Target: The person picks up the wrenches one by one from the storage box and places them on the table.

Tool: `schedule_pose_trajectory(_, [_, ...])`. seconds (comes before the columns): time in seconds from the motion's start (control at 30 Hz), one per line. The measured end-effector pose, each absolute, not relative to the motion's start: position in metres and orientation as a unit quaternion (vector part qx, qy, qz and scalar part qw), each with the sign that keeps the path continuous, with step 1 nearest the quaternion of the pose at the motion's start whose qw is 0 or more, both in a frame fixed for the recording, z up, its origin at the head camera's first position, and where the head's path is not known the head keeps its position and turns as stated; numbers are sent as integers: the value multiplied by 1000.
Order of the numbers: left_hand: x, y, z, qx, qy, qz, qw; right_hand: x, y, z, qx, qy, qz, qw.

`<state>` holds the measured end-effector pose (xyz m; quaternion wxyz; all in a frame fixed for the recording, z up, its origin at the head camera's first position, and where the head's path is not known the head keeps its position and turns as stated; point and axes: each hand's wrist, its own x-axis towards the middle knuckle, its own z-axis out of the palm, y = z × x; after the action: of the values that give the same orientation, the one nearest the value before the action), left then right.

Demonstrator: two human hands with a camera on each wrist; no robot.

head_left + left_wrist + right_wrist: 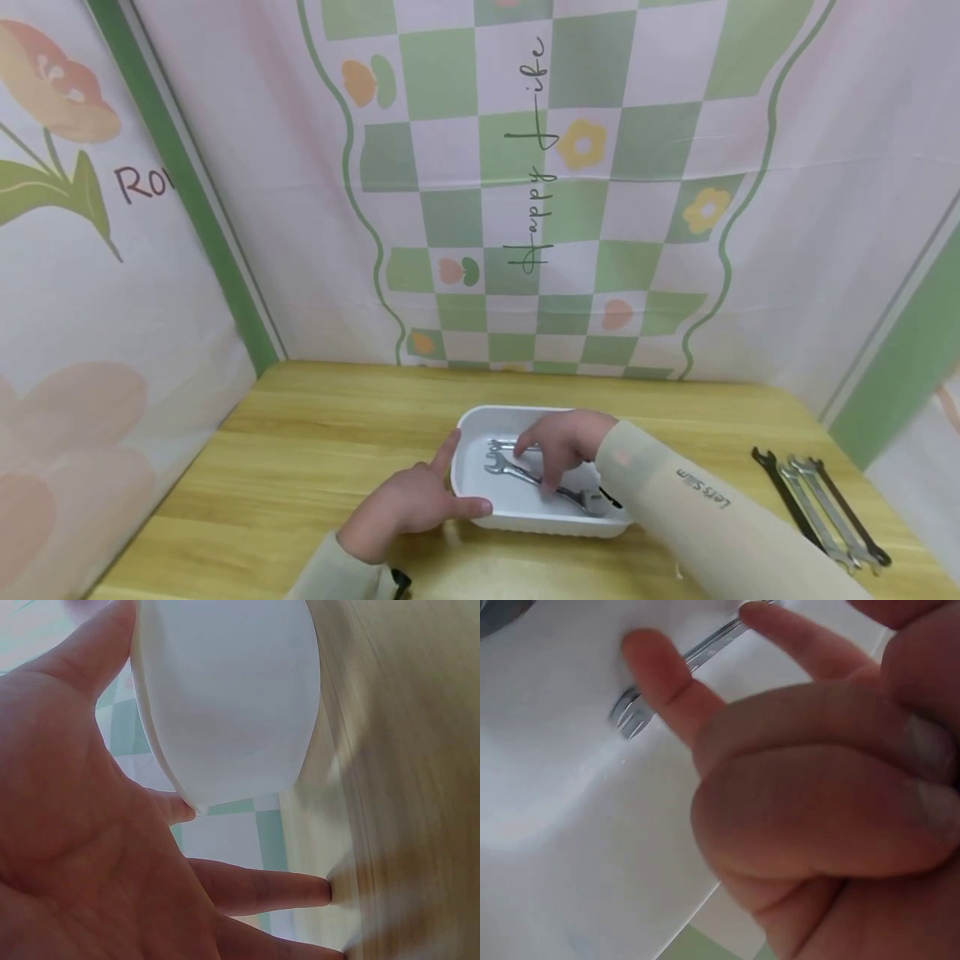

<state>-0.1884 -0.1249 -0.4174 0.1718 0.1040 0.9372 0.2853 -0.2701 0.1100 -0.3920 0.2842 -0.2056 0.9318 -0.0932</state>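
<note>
A white tray [555, 524] with rounded corners stands on the wooden table. Inside it lie a silver wrench [517, 472], slanting toward the near right corner, and a smaller silver wrench [501, 445] behind it. My left hand [412, 508] touches the tray's left end with thumb and index finger spread along the rim; in the left wrist view two other fingers reach down to the table. My right hand [566, 446] reaches into the tray over the wrenches. Two of its digits extend apart beside a silver wrench [712, 646], while other fingers are curled. The hand partly hides both wrenches.
On the table's right lie several wrenches side by side, a black wrench [787, 496] outermost on the left and silver wrenches [828, 504] between. A dark piece [610, 497] shows at the tray's right end. Printed cloth [517, 208] hangs behind the table.
</note>
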Motion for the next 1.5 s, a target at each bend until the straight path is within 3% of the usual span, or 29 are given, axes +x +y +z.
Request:
schedule_pose_trajectory(0.87, [-187,-125,-415,103,935,290,176,-266,106,-420,-325,928,-51,176])
schedule_pose_trajectory(1.2, [-187,-126,-416,105,936,287,175,-271,105,-425,-332,927,-59,164])
schedule_pose_trajectory(1.5, [-188,-126,-416,108,937,285,171,-279,106,-430,-344,931,-32,119])
